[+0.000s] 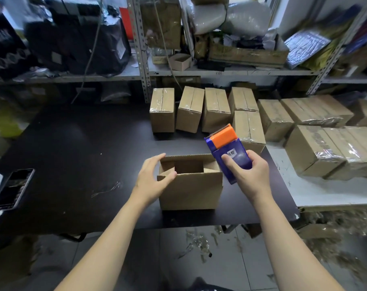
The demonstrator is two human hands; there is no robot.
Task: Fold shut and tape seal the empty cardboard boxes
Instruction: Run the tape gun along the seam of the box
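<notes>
An open cardboard box (pixel 190 191) stands near the front edge of the black table (pixel 77 156), its top flaps up and its inside showing. My left hand (pixel 152 179) touches the box's left top corner with fingers spread and relaxed. My right hand (pixel 248 172) grips a blue tape dispenser with an orange top (pixel 226 147) just above the box's right side.
Several taped cardboard boxes (pixel 216 109) stand in rows at the back of the table and on a white table (pixel 325 194) to the right. A phone (pixel 12 189) lies at the left edge. Cluttered shelves rise behind. Tape scraps litter the floor.
</notes>
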